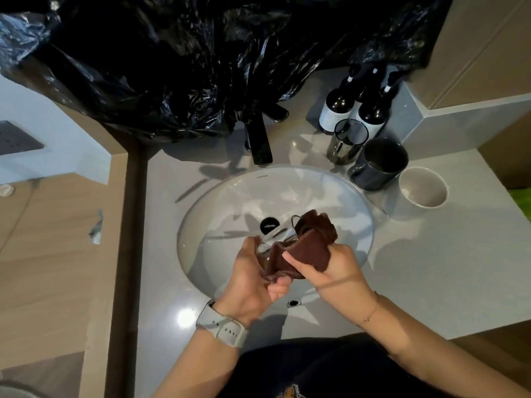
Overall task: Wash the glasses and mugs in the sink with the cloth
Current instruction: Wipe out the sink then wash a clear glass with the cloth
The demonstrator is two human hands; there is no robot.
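Left hand [253, 282] grips the clear glass [275, 239], right hand [330, 271] pinches the cloth [307, 248]; wet glass could slip toward the sink [339, 196] drain at 12 o'clock

The grey countertop [431, 254] carries a round white sink [330, 191] set into it, with a black faucet [258, 142] behind the basin. At the far right corner stand three dark bottles [339, 107] with white labels. Just before them, in a row — a smoked glass [346, 142], a dark mug [379, 165], a pale mug [421, 188].
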